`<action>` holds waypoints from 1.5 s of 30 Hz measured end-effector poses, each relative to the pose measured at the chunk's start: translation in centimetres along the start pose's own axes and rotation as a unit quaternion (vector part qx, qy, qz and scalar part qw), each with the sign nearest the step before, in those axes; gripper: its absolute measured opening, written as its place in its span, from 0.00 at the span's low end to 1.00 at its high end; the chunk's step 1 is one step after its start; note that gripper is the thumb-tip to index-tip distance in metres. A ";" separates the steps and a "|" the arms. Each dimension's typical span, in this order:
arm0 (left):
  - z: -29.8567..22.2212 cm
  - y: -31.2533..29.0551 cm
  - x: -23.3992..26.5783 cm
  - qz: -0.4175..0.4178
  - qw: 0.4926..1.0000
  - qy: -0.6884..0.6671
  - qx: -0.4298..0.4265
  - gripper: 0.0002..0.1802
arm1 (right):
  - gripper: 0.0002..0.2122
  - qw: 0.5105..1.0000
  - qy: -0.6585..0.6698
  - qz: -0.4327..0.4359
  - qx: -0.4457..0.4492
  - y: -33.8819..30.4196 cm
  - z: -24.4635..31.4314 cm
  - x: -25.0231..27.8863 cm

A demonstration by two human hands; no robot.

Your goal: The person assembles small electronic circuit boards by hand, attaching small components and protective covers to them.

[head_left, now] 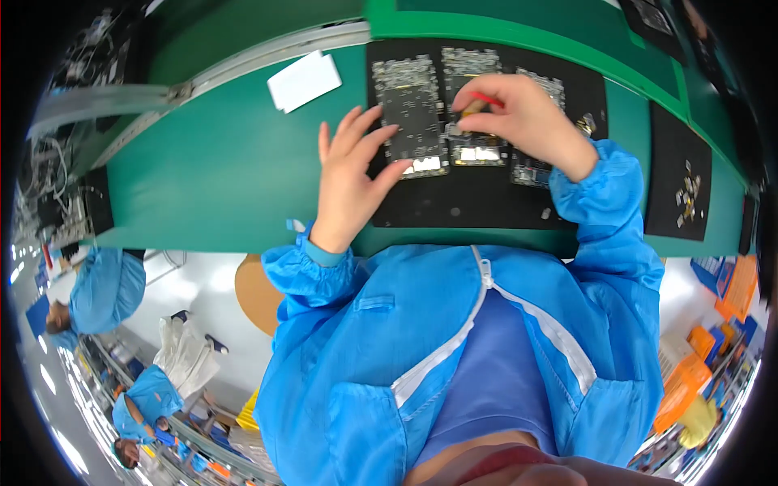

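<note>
My left hand (pixel 350 174) has its fingers spread at the edge of the left circuit board panel (pixel 412 113), holding nothing. The fingertips come close to that dark panel; whether they touch it I cannot tell. My right hand (pixel 519 113) is closed in a pinch around a slim red tool (pixel 487 99), most of it hidden by the fingers. It is over the middle circuit board panel (pixel 478 152). The right circuit board panel (pixel 531 172) lies partly under my right wrist. All these panels rest on a black mat (pixel 421 206).
White cards (pixel 305 81) lie on the green tabletop (pixel 219 170) at the left. A second black mat (pixel 668 215) at the right bears several small metal parts (pixel 689 194). A green frame (pixel 519 31) bounds the back. Beyond the bench are a round brown stool (pixel 258 296) and other people.
</note>
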State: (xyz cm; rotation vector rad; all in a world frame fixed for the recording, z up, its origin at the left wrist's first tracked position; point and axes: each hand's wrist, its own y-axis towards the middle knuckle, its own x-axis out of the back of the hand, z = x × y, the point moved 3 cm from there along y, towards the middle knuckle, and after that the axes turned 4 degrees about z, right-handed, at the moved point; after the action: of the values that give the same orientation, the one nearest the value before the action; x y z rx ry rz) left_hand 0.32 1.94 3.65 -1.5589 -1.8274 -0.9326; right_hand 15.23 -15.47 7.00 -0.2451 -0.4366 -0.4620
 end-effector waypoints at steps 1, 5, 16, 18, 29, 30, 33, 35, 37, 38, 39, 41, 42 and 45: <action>0.2 -0.2 -0.3 0.014 1.000 -0.008 -0.003 0.27 | 0.08 1.000 -0.012 0.007 0.015 1.0 0.0 -1.3; 0.6 -0.7 -0.9 0.040 0.999 -0.008 -0.001 0.31 | 0.07 0.994 -0.093 0.020 0.062 2.8 -1.2 -5.3; 0.6 -0.1 -2.0 0.018 0.999 -0.021 -0.029 0.24 | 0.07 0.974 -0.192 -0.039 0.111 0.9 -0.9 -6.6; 0.6 0.0 -2.2 0.025 0.998 -0.055 -0.017 0.21 | 0.07 0.971 -0.202 -0.040 0.122 1.0 -0.9 -6.3; 0.9 -0.2 -2.0 0.031 0.997 -0.064 -0.012 0.22 | 0.07 0.986 -0.137 -0.031 0.095 0.8 -0.1 -5.4; 1.1 -0.4 -1.8 0.041 0.997 -0.071 -0.004 0.24 | 0.07 0.977 -0.180 -0.023 0.109 0.8 0.1 -4.9; 1.7 -0.7 -1.3 0.057 0.997 -0.060 -0.012 0.29 | 0.06 0.957 -0.247 0.005 0.153 1.4 0.2 -4.4; 1.9 -0.7 -1.2 0.065 0.996 -0.058 -0.014 0.29 | 0.04 0.945 -0.268 0.046 0.183 1.9 0.2 -4.3; 1.9 -0.6 -1.3 0.071 0.996 -0.057 -0.016 0.29 | 0.04 0.945 -0.250 0.066 0.201 2.3 -0.2 -4.5; 2.0 -0.6 -1.5 0.064 0.997 -0.045 -0.015 0.29 | 0.04 0.943 -0.232 0.089 0.220 2.3 -0.3 -4.7; 2.0 -0.6 -1.4 0.056 0.998 -0.032 -0.012 0.29 | 0.04 0.942 -0.225 0.110 0.223 2.0 -0.2 -5.0; 1.8 -0.6 -1.4 0.053 0.998 -0.023 -0.011 0.29 | 0.04 0.946 -0.217 0.107 0.215 1.8 -0.5 -5.1; 1.6 -0.3 -1.3 0.047 0.999 -0.015 -0.013 0.28 | 0.05 0.950 -0.212 0.102 0.207 1.7 -0.7 -5.0; 1.5 -0.1 -1.6 0.065 0.997 -0.032 -0.013 0.29 | 0.05 0.967 -0.178 0.065 0.167 0.6 -1.2 -4.9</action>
State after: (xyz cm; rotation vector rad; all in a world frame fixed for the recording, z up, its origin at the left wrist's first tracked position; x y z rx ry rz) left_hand 0.54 2.23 1.48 -1.7197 -1.7397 -0.8584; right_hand 11.98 -13.51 3.63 -0.0269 -0.8365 -0.2072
